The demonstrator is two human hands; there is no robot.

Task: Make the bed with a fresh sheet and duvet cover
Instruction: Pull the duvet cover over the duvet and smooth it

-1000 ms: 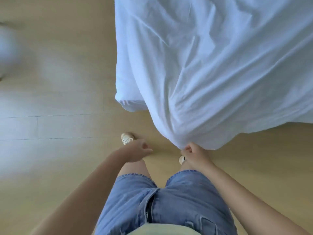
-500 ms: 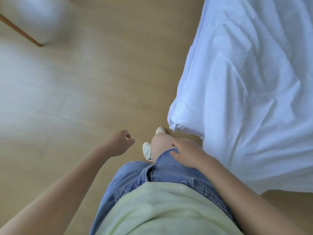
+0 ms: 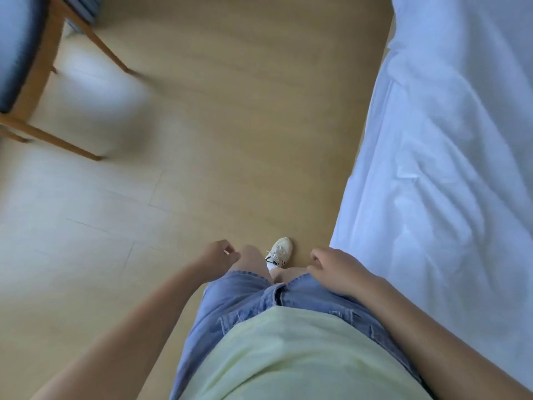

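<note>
Floor and chair beside us

We see a light wooden floor (image 3: 230, 125) with faint plank seams, and at the upper left a wooden-legged chair (image 3: 20, 53) with a dark blue seat, blurred. Below us show one white laced shoe (image 3: 280, 251) on the floor, blue denim shorts (image 3: 239, 298) and a pale yellow shirt (image 3: 288, 356).

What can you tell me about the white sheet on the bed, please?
The sheet is white, thin-looking cloth that fills the right side of the view. It lies spread over the bed and hangs down its side toward the wooden floor, with long creases and soft folds running along it. Neither of the hands grips it: the right hand rests on the denim shorts just beside the sheet's edge, and the left hand is farther away.
</note>
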